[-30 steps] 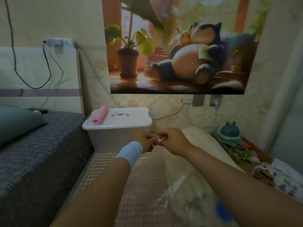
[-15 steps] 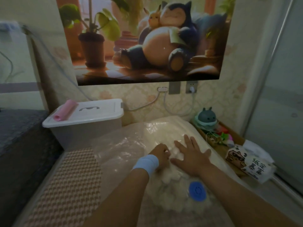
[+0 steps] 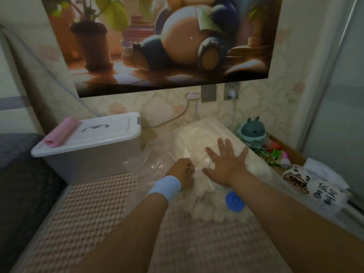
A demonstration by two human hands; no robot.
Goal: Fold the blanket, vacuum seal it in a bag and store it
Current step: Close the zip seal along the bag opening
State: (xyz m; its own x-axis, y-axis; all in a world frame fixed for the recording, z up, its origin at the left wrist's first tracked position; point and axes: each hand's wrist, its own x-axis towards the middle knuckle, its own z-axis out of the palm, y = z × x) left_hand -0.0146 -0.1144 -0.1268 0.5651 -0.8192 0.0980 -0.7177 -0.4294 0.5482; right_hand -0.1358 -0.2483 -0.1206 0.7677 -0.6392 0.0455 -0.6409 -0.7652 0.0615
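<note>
A fluffy cream blanket [image 3: 199, 138] lies folded inside a clear plastic vacuum bag [image 3: 155, 154] on a patterned mat. A round blue valve [image 3: 235, 201] sits on the bag's near right part. My right hand [image 3: 226, 162] lies flat on the bagged blanket, fingers spread. My left hand [image 3: 182, 172], with a light blue wristband, is curled into a fist and rests against the bag just left of the right hand. Whether it pinches the plastic I cannot tell.
A white lidded storage box [image 3: 92, 138] with a pink roll [image 3: 62, 132] on top stands at the back left. A dark bed [image 3: 17, 174] runs along the left. To the right are a teal toy [image 3: 252, 131], small clutter and a printed white bag [image 3: 315, 188]. Cables hang from wall sockets [image 3: 231, 91].
A second ago both hands pinched the bag's far edge together. They have come back onto the blanket; the right hand has opened flat on it, and the view has dropped lower and to the right.
</note>
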